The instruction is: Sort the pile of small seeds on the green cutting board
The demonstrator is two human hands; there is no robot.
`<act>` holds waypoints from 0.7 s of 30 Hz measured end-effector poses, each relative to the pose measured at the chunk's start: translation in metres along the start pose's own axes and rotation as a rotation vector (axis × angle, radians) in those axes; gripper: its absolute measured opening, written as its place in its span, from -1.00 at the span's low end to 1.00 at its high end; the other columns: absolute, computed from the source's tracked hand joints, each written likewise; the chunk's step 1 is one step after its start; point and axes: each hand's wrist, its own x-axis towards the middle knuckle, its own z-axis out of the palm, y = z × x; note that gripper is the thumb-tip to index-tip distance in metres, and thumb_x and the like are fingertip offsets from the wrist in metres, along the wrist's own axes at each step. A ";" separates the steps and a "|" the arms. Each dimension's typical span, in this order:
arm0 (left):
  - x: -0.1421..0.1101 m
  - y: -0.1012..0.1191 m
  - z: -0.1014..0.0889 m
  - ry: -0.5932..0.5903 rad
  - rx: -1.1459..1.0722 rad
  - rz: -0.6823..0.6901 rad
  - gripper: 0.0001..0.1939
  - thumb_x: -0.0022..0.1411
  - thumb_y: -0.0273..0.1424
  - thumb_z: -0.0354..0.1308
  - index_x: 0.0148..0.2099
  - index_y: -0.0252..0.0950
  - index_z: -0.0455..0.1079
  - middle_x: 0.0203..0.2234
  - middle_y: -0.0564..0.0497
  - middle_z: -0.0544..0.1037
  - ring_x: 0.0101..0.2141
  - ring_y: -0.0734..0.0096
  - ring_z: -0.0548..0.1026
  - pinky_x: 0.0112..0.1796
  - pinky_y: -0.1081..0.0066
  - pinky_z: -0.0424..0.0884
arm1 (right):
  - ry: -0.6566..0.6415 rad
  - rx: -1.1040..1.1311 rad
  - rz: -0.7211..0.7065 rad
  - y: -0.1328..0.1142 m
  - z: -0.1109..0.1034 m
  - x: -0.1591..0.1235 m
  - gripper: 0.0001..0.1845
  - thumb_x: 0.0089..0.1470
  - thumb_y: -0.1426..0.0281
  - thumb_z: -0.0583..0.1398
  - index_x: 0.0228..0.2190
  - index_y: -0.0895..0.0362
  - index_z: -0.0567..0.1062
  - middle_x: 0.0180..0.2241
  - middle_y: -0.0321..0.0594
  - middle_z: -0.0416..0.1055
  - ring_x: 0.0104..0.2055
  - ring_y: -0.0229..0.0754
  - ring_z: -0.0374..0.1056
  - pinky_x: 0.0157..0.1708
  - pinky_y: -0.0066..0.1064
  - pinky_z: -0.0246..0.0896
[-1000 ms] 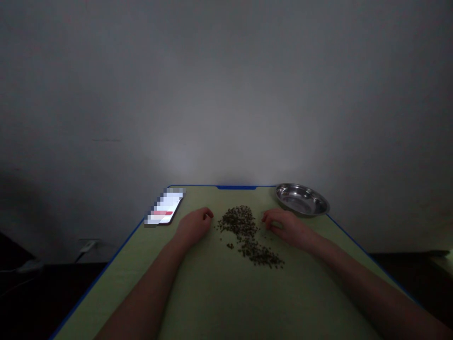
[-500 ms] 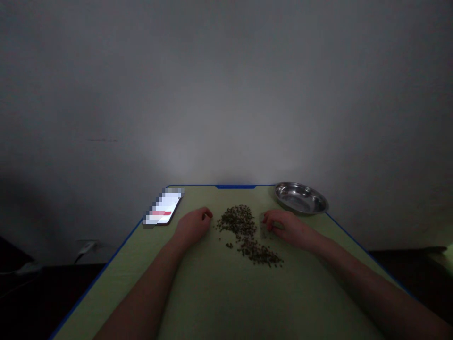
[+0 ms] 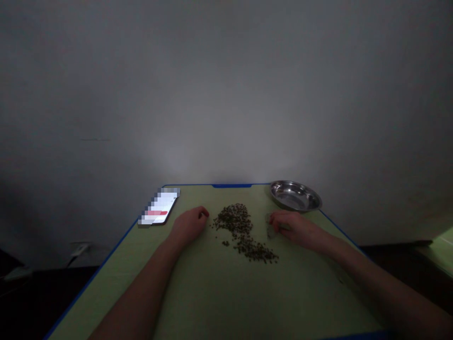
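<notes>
A loose heap of small dark seeds or grains lies on the pale green table, trailing into a thinner patch toward me on its right. Just left of the heap, my left hand rests on the tabletop with its fingers curled in; I see nothing in it. To the heap's right, my right hand has bent fingers closed on a small see-through flat piece. That piece stands at the table surface, a little apart from the grains, its far part hidden behind the fingers.
An oval metal bowl sits at the back right corner, just beyond my right hand. A lit phone lies at the left edge. Behind the table rises a grey wall, with a plug and cable low on the left.
My right hand has drawn slightly right, away from the grains, with the clear piece. The whole view has shifted a little; my left hand stays beside the heap.
</notes>
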 end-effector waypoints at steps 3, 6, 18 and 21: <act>0.001 -0.001 0.001 0.003 -0.008 0.008 -0.67 0.14 -0.37 -0.13 -0.17 -0.20 0.43 -0.27 -0.05 0.55 -0.25 0.24 0.47 -0.28 0.34 0.29 | -0.037 -0.008 0.006 0.000 -0.005 -0.006 -0.75 -0.10 0.68 0.06 -0.54 0.14 0.44 -0.39 -0.21 0.45 -0.31 -0.19 0.36 -0.31 -0.38 0.22; 0.001 -0.002 0.001 0.008 -0.010 0.020 -0.67 0.14 -0.37 -0.14 -0.17 -0.20 0.42 -0.26 -0.04 0.55 -0.24 0.25 0.47 -0.27 0.35 0.30 | -0.059 -0.077 0.030 0.000 -0.008 -0.012 -0.73 -0.13 0.70 0.07 -0.52 0.14 0.45 -0.42 -0.22 0.44 -0.31 -0.18 0.35 -0.30 -0.39 0.21; 0.002 -0.003 0.001 0.015 -0.002 0.040 -0.67 0.14 -0.37 -0.15 -0.19 -0.20 0.43 -0.24 -0.05 0.54 -0.22 0.24 0.47 -0.25 0.34 0.31 | -0.157 -0.299 0.025 -0.009 -0.025 -0.028 -0.76 -0.05 0.61 0.12 -0.45 0.08 0.53 -0.44 -0.27 0.49 -0.35 -0.20 0.38 -0.30 -0.38 0.16; 0.003 -0.004 0.001 0.014 -0.005 0.039 -0.67 0.14 -0.37 -0.15 -0.19 -0.20 0.43 -0.24 -0.05 0.54 -0.22 0.23 0.47 -0.26 0.34 0.31 | -0.180 -0.274 0.043 -0.005 -0.027 -0.030 -0.78 -0.02 0.58 0.13 -0.44 0.08 0.54 -0.44 -0.26 0.50 -0.37 -0.21 0.39 -0.34 -0.41 0.17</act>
